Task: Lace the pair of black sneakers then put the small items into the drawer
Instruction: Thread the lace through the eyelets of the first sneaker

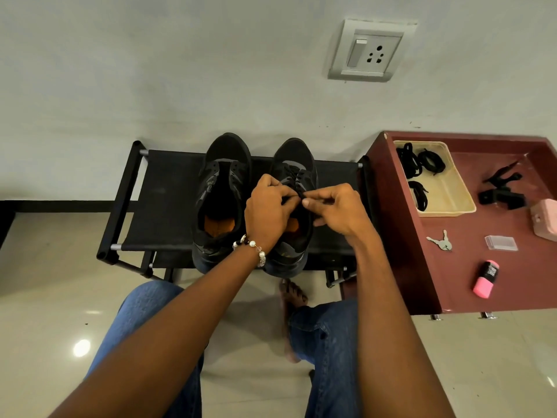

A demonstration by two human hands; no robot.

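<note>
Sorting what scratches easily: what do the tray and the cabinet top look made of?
Tray: cream plastic by the look, thin moulded walls with rounded corners. Cabinet top: probably maroon laminate over board, smooth and faintly glossy; the core can't be seen.

The hands (304, 206) hide the right sneaker's (294, 164) tongue; the pink case (545, 218) is cut off

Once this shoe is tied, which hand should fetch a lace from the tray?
Right. The right hand is nearer the cream tray of black laces on the maroon cabinet; the left hand would have to cross over.
</note>
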